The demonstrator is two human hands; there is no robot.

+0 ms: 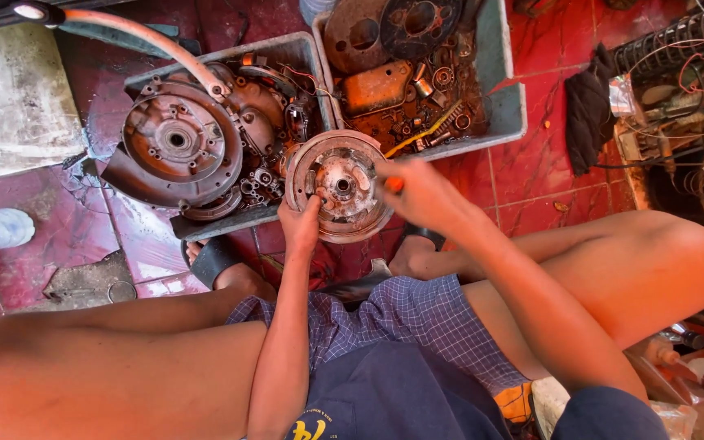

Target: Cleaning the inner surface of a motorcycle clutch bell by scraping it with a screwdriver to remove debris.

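Observation:
A round, rusty metal rotor disc (340,184) is held up in front of me, its open face toward the camera. My left hand (301,224) grips its lower left rim, thumb on the face. My right hand (417,194) is closed around an orange-handled tool (393,185) whose tip is pressed near the disc's hub; the rest of the tool is hidden in my fist.
Two grey trays hold oily engine parts: the left tray (230,49) with a large round cover (178,140), the right tray (505,81) with small parts and a yellow brush. An orange hose (144,34) arches over the left tray. A black cloth (590,106) lies right, on red tiles.

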